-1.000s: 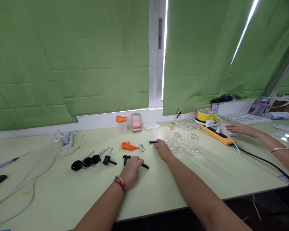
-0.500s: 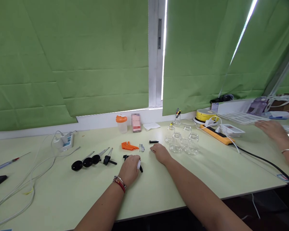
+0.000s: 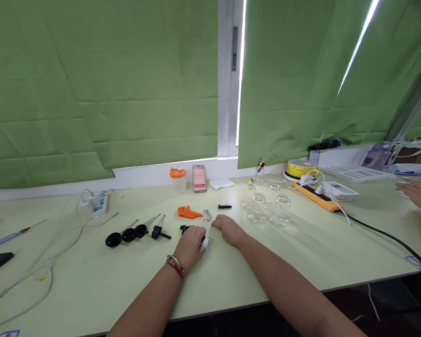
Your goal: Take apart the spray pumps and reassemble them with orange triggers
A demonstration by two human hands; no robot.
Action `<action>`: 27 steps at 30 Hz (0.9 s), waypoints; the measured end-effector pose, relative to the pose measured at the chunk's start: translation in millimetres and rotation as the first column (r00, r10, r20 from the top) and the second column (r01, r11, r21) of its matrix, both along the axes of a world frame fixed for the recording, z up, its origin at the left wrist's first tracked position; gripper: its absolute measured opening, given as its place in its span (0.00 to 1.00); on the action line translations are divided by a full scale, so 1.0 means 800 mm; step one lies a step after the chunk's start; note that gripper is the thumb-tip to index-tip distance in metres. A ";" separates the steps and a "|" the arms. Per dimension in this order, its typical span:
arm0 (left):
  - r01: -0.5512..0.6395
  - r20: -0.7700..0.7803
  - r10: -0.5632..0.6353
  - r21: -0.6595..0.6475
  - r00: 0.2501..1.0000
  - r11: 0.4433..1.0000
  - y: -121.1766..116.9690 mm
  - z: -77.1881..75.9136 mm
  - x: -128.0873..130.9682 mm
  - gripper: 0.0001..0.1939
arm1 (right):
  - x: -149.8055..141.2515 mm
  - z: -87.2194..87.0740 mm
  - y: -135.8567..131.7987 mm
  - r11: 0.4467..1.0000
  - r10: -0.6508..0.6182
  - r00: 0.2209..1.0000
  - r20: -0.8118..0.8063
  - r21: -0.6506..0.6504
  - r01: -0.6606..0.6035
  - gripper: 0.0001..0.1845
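A clear round jar [image 3: 260, 178] contains slim tools [image 3: 261, 164]; left hand [image 3: 191, 247] grasps a black part [image 3: 184, 229]; right hand's [image 3: 230, 230] grip I cannot tell.

Black part [image 3: 185, 229] partly hidden under left fingers [image 3: 197, 232]

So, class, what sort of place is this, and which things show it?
Probably a shared indoor work area, perhaps a small workshop: a long table bears clear jars and orange parts, with a co-worker's hand at the far right.

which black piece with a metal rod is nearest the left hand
The rightmost black piece, its bar pointing right; the other three, farther left, show round faces.
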State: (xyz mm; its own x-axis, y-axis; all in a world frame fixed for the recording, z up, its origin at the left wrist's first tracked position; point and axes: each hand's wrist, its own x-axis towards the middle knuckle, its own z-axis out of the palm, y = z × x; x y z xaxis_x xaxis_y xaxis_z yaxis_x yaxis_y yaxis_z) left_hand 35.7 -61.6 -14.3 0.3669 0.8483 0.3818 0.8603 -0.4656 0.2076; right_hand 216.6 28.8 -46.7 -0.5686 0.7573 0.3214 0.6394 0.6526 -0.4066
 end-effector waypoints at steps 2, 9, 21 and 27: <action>0.023 0.046 -0.023 0.005 0.999 1.000 0.000 -0.001 0.000 0.04 | -0.003 -0.001 -0.001 0.999 0.034 0.999 -0.018 0.006 -0.034 0.15; 0.073 0.416 -0.024 -0.102 0.909 0.992 0.005 -0.010 0.002 0.03 | -0.003 -0.001 -0.004 0.999 0.016 0.992 -0.123 -0.043 -0.022 0.14; 0.168 0.648 0.021 -0.228 0.762 0.959 0.009 -0.010 -0.005 0.07 | 0.018 0.009 0.000 0.953 -0.088 0.915 -0.393 -0.302 -0.037 0.10; 0.185 0.631 0.018 -0.255 0.776 0.949 0.009 -0.010 -0.004 0.06 | 0.026 0.005 0.003 0.931 -0.073 0.884 -0.461 -0.351 -0.106 0.09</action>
